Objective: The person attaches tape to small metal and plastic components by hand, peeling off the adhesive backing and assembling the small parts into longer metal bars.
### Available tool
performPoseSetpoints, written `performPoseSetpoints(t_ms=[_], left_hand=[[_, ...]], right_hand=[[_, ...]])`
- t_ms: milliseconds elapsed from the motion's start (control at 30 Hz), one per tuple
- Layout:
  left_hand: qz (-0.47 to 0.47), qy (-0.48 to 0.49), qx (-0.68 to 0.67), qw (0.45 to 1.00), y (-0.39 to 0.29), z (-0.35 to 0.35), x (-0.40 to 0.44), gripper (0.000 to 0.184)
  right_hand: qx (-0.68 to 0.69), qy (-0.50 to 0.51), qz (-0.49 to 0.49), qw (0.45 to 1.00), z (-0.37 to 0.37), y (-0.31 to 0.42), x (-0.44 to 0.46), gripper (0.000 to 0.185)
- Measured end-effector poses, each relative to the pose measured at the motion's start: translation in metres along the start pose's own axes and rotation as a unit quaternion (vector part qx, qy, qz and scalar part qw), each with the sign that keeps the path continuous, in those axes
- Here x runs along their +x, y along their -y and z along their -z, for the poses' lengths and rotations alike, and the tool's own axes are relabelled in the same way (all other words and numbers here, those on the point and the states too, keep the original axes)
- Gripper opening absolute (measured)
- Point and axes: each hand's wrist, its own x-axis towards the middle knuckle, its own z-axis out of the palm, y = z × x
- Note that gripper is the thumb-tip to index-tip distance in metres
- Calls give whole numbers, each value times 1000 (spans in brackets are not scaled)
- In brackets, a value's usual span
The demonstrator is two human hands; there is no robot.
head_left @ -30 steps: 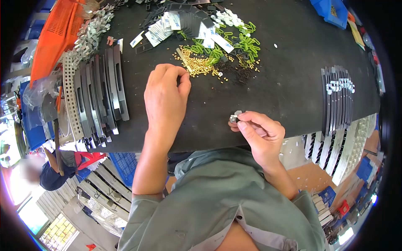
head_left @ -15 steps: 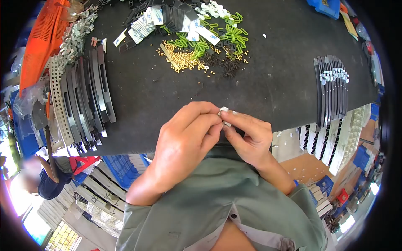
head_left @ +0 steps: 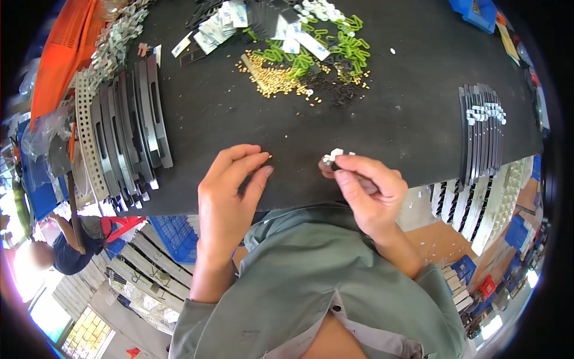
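Note:
My right hand (head_left: pixel 373 194) is closed, thumb and fingers pinching a small metal part with white pieces (head_left: pixel 336 154) above the near part of the table. The fingers partly hide this part, so its full shape does not show. To the left, apart from it, my left hand (head_left: pixel 230 188) is held with curled fingers. A tiny gold-coloured pin (head_left: pixel 271 157) shows at its fingertips. Ahead lie a heap of similar gold pins (head_left: pixel 278 81), green oval rings (head_left: pixel 353 54), small black bits (head_left: pixel 338 93) and white pieces (head_left: pixel 320 9).
Dark curved strips (head_left: pixel 124 128) stand in a row at the left beside a perforated metal bar (head_left: pixel 86 131). More strips with white pieces (head_left: pixel 483 134) lie at the right. Adhesive pads marked 3M (head_left: pixel 218 30) and a blue bin (head_left: pixel 475 15) are farther back. A person (head_left: pixel 78 251) is at the far left.
My hands have come apart: the left moved left with a tiny gold pin at its fingertips, the right moved slightly right, keeping the metal part. The view has shifted a little.

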Motion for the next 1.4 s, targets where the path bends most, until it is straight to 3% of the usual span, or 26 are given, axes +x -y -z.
performPoseSetpoints(t_ms=[33, 167, 400, 600, 700, 767, 1033, 1133, 1200, 1233, 1333, 1400], left_hand=[[38, 3, -53, 998, -2, 3, 0, 17], [38, -8, -18, 999, -4, -3, 0, 14], [-25, 22, 79, 996, 1, -11, 11, 11], [-38, 21, 50, 998, -5, -16, 13, 12], [-165, -70, -78, 981, -15, -35, 6, 18], [-232, -125, -48, 963, -16, -49, 11, 21], [-196, -165, -100, 961, -7, -57, 8, 23], [-227, -131, -67, 963, -6, -43, 14, 17], [-142, -79, -147, 976, -9, -35, 10, 19], [-146, -89, -134, 976, -11, -30, 10, 19], [-86, 30, -229, 969, -16, -22, 7, 29], [-86, 66, -222, 969, -22, -11, 11, 28]], right_hand=[[37, -7, -13, 999, -3, 1, 2, 23], [78, -12, -59, 995, -8, 5, 4, 21], [110, -52, -113, 986, -16, 14, 5, 19], [235, -73, -246, 938, -19, 19, 14, 23], [310, -57, -271, 909, -24, 21, 18, 22], [332, -31, -279, 900, -25, 20, 17, 22], [286, -35, -247, 925, -33, 22, 16, 23], [259, -9, -257, 931, -31, 24, 17, 26], [228, 18, -287, 930, -26, 30, 18, 33], [236, 32, -281, 930, -25, 30, 18, 33], [147, 11, -223, 964, -22, 23, 16, 24], [120, 5, -181, 976, -19, 13, 13, 24]])
